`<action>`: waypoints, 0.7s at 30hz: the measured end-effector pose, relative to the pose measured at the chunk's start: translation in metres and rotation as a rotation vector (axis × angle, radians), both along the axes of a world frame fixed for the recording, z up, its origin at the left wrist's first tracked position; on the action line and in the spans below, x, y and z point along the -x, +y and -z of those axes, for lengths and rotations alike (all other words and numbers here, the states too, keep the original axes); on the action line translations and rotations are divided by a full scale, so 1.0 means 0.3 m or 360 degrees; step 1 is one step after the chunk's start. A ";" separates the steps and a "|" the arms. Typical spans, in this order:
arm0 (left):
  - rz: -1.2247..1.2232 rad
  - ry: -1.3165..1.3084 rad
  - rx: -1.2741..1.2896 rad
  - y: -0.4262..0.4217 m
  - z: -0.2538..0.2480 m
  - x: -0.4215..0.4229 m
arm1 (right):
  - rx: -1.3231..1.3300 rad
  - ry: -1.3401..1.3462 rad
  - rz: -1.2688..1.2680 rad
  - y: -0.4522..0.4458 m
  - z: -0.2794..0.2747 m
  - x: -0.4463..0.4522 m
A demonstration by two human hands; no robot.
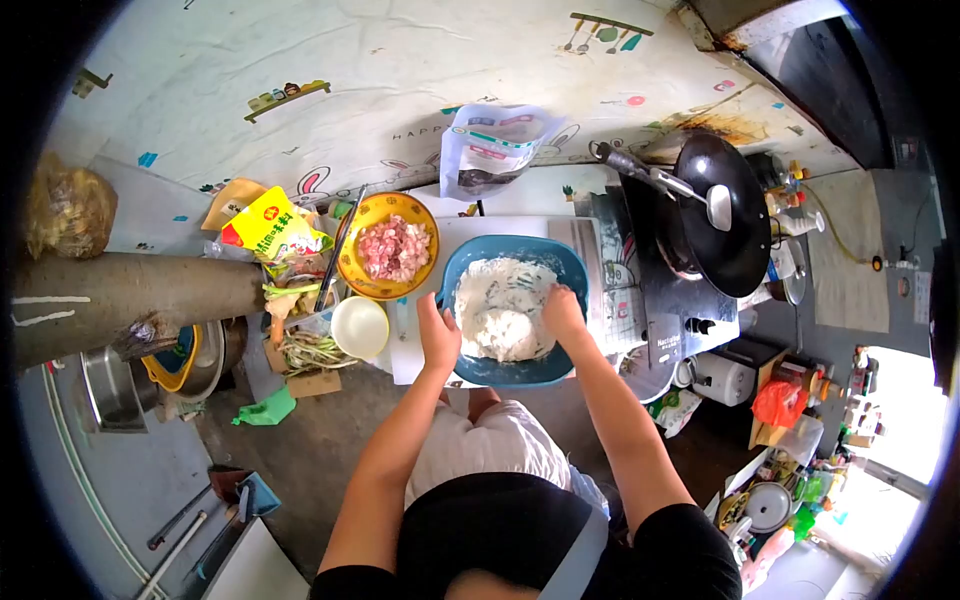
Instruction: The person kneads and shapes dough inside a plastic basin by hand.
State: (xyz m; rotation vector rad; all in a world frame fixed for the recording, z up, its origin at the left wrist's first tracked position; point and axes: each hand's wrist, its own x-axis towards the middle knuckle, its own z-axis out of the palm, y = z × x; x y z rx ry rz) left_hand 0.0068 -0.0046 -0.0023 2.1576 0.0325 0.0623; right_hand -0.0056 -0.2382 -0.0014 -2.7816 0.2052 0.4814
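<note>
A blue basin (pixel 488 373) stands on a white board on the counter, with white flour and a lumpy mass of dough (pixel 503 332) inside. My left hand (pixel 438 335) grips the basin's left edge, the fingers partly hidden by the rim. Inside the basin, at the right side of the flour, is my right hand (pixel 563 312); its fingers are bent down and whatever they hold is hidden. To the left, a yellow bowl (pixel 347 272) holds chopped pinkish meat (pixel 396 247), with chopsticks (pixel 342 245) lying along its left rim. A small white bowl (pixel 360 327) is below it.
On the right, a black wok (pixel 728 250) with a metal spatula (pixel 718 208) rests by the stove (pixel 680 335). A plastic bag (pixel 495 150) stands against the wall. Green vegetables (pixel 312 350) and a yellow packet (pixel 272 225) lie left. A thick pipe (pixel 190 290) runs at far left.
</note>
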 end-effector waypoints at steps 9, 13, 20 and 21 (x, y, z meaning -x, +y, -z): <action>0.0018 -0.0007 -0.0022 -0.005 -0.009 0.002 | -0.0153 0.0077 0.0084 0.176 0.102 0.068; 0.0020 0.0044 -0.0081 0.000 -0.006 -0.003 | -0.0082 0.0086 -0.0261 0.312 -0.097 0.022; -0.0015 0.0005 -0.0042 -0.001 0.005 -0.004 | -0.0325 -0.0105 -0.0150 0.268 -0.112 0.080; -0.0008 0.0018 -0.0016 0.003 0.005 -0.005 | -0.0522 -0.0211 -0.0084 0.233 -0.074 0.091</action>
